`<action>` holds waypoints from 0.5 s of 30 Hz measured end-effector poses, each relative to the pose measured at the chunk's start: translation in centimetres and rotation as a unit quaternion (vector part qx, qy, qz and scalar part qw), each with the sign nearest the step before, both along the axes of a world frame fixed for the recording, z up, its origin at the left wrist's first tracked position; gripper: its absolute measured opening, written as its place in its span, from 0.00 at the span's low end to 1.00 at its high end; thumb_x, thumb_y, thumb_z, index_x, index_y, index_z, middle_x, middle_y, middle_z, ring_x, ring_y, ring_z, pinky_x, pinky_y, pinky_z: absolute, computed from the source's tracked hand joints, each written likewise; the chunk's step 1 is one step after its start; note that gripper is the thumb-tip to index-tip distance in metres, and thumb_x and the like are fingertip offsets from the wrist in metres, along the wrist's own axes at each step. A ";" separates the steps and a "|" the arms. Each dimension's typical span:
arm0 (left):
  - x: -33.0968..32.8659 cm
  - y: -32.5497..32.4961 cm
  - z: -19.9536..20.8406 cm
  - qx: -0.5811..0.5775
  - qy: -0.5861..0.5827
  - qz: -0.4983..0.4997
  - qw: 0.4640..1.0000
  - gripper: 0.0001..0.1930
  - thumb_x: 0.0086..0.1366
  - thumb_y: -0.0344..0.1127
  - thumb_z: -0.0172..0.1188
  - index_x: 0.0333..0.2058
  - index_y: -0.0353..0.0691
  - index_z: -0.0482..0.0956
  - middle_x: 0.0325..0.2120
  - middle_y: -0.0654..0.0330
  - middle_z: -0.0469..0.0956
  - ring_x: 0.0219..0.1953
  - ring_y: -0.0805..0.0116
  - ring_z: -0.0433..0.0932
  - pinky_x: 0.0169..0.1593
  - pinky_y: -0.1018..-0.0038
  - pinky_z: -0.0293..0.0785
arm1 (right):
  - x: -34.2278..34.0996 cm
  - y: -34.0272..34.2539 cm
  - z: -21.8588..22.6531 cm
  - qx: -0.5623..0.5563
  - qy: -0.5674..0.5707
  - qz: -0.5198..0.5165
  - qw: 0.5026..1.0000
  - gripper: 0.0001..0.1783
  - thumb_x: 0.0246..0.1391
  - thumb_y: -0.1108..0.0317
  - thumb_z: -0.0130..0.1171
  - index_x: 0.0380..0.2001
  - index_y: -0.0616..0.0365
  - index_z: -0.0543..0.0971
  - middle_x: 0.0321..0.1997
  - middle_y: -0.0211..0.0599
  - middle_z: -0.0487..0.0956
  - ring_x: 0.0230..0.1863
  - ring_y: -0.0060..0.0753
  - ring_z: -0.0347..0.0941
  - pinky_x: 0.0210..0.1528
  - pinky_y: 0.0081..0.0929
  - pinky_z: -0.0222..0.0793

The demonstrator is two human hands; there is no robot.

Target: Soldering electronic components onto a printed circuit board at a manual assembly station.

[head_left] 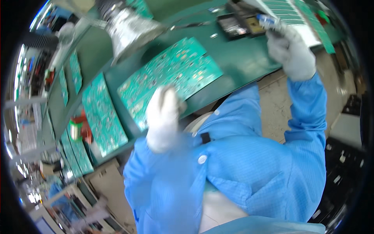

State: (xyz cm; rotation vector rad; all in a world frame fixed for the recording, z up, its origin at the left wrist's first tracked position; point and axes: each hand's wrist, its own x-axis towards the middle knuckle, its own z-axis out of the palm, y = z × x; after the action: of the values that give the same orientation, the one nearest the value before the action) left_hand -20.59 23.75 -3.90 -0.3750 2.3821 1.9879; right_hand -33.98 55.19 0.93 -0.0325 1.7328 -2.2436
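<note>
My gloved left hand is over the near edge of a large green circuit board panel lying on the bench. Its fingers look curled together, and motion blur hides whatever may be between them. Farther right, my gloved right hand is raised near the bench's right side. Its closed fingers pinch a small blue-and-white piece, too blurred to tell its kind. Just left of that hand, a small black tray stands on the bench with silvery bits inside.
A foil-wrapped cone on a flexible duct hangs over the board's far left. Another circuit board lies to the left, beside a green-and-white spool. Tweezers lie at the back. White sheets with green strips fill the far right.
</note>
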 end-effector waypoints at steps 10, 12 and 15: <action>-3.5 3.1 -2.1 -0.229 0.280 -0.004 0.932 0.23 0.51 0.41 0.75 0.43 0.41 0.76 0.29 0.60 0.77 0.33 0.62 0.79 0.37 0.66 0.76 | 5.1 -11.0 -10.9 -0.340 -0.247 0.273 0.865 0.13 0.67 0.57 0.54 0.36 0.55 0.75 0.18 0.24 0.66 0.09 0.16 0.52 0.09 0.19 0.46; -3.2 3.0 -2.5 -0.232 0.272 0.016 0.934 0.23 0.51 0.41 0.76 0.42 0.41 0.75 0.28 0.60 0.77 0.30 0.62 0.79 0.35 0.66 0.76 | 5.6 -11.8 -9.7 -0.305 -0.263 0.246 0.882 0.14 0.67 0.56 0.54 0.34 0.55 0.74 0.17 0.23 0.64 0.09 0.15 0.52 0.10 0.19 0.46; -3.5 2.8 -3.5 -0.232 0.286 0.059 0.928 0.24 0.50 0.42 0.77 0.38 0.40 0.72 0.25 0.61 0.77 0.25 0.62 0.78 0.30 0.67 0.76 | 5.3 -11.7 -8.8 -0.247 -0.225 0.268 0.904 0.15 0.69 0.59 0.51 0.35 0.58 0.77 0.19 0.25 0.69 0.13 0.18 0.60 0.14 0.20 0.54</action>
State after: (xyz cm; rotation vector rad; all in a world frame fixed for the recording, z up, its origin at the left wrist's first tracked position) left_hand -24.06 26.57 -7.35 0.0896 3.2717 1.7252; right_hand -28.68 43.54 -7.86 -0.0817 0.7696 -1.9946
